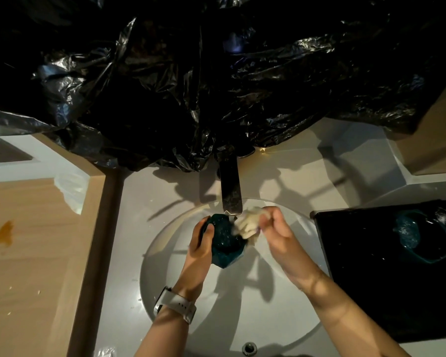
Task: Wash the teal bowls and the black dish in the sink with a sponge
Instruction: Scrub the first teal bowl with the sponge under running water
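My left hand (200, 247) grips a small teal bowl (227, 243) over the round white sink (170, 300), just below the faucet spout (231, 186). My right hand (277, 233) pinches a pale soapy sponge (246, 225) against the bowl's upper right rim. A second teal bowl (420, 237) lies on the black dish (371, 279), which rests on the counter to the right of the sink. The bowl's inside is wet and speckled with foam.
Crumpled black plastic sheeting (216, 86) covers the wall behind the faucet and hangs over its base. A wooden surface (31, 253) with orange stains lies to the left. The sink's overflow hole (249, 348) is at the near rim. A grey watch (175, 305) sits on my left wrist.
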`<state>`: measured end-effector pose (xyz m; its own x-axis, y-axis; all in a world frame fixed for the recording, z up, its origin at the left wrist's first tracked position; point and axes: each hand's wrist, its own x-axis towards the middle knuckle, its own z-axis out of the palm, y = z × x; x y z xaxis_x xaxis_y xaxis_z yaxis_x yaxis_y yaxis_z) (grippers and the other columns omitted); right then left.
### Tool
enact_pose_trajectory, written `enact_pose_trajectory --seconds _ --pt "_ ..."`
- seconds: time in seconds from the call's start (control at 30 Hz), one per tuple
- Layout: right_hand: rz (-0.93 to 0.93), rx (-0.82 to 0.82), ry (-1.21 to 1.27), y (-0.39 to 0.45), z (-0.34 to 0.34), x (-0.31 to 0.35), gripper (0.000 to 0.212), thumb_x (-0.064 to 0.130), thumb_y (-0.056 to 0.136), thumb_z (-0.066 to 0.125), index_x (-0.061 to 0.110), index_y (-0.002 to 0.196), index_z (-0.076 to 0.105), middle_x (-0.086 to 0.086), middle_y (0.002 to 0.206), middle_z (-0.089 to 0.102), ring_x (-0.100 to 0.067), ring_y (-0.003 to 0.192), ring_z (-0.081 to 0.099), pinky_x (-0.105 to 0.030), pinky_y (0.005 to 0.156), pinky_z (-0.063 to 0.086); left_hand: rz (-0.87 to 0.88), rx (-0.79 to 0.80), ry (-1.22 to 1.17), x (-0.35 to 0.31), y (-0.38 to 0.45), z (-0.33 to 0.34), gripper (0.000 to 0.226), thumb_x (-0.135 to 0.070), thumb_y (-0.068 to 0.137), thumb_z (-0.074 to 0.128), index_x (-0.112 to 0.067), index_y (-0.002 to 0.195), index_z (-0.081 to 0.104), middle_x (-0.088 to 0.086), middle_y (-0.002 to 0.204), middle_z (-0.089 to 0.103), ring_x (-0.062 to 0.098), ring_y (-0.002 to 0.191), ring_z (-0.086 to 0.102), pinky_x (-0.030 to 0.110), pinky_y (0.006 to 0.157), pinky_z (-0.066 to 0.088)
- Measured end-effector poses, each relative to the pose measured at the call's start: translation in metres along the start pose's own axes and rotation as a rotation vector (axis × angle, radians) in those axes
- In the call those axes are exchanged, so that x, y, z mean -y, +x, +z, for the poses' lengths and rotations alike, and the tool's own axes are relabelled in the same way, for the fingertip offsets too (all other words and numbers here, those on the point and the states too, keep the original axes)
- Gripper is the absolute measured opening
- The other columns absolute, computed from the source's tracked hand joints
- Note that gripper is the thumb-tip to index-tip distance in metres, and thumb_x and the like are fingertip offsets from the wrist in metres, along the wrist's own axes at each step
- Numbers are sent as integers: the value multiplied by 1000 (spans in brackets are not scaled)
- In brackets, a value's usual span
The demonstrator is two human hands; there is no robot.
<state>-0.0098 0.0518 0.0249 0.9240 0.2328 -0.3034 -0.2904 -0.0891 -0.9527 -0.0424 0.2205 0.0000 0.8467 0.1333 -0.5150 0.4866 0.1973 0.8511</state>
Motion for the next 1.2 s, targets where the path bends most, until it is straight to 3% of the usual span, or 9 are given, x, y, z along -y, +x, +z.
enact_pose_trajectory --seconds 0.17,0.27,0.43,0.6,0.73,0.83,0.97,1.13,1.2 --pt "104 92 61 -15 4 -19 18 44 99 39 29 103 49 6 98 53 -13 99 49 -35 96 37 7 -25 -16 0 -6 -1 29 -33 105 41 -27 129 55 -6 123 65 10 118 60 42 105 48" --pt "99 50 -15 -16 20 -27 11 39 96 50 36 94 61 1 113 47 -6 106 51 -25 103 38 56 -49 21 1 -6 4 25 -26 106 41 -27 126 55 -5 119 66 3 110 63 23 93 53" --pt "54 -109 -176 3 31 -30 6 11 91 61 10 90 67 -9 112 42 18 88 49 3 73 38 87 -113 109 6 -11 10 24 -30 103 47 -46 120 55 -23 110 67 -7 102 63 8 79 48" --pt "126 -196 -195 18 36 -36 44 27 77 73 15 108 45 -1 89 57 -2 79 58 -8 67 45 105 -198 104 7 -10 12 28 -34 102 49 -48 127 51 -20 117 63 4 109 60 10 82 50" --pt "359 -60 -183 12 49 -48 56 55 90 51 6 113 64 -14 106 69 -28 99 66 -28 87 52 179 -251 120 8 0 10 29 -30 101 53 -47 124 55 -14 123 64 4 115 60 13 91 49" --pt "456 -34 -1 8 57 -43 43 48 97 43 16 120 60 -3 116 67 -16 101 63 -22 89 48 203 -251 128 9 2 8 30 -30 100 54 -45 125 56 -9 124 64 7 115 62 21 94 50" --pt "409 -44 148 24 51 -30 29 41 97 48 21 112 62 -4 112 69 -12 99 65 -11 72 50 196 -202 65 11 -3 8 31 -19 103 49 -29 132 54 -8 118 67 0 105 64 10 81 50" --pt "391 -65 274 20 62 -33 25 36 97 49 26 120 54 -11 119 64 -25 102 66 -43 81 58 213 -241 62 5 1 7 27 -15 103 48 -36 117 58 -25 101 70 -7 98 64 8 79 49" --pt "406 -51 313 11 63 -35 24 25 100 47 22 123 50 -12 118 63 -25 96 67 -39 72 60 222 -226 82 3 2 6 27 -15 103 48 -34 120 57 -30 101 69 -7 99 64 8 81 48"
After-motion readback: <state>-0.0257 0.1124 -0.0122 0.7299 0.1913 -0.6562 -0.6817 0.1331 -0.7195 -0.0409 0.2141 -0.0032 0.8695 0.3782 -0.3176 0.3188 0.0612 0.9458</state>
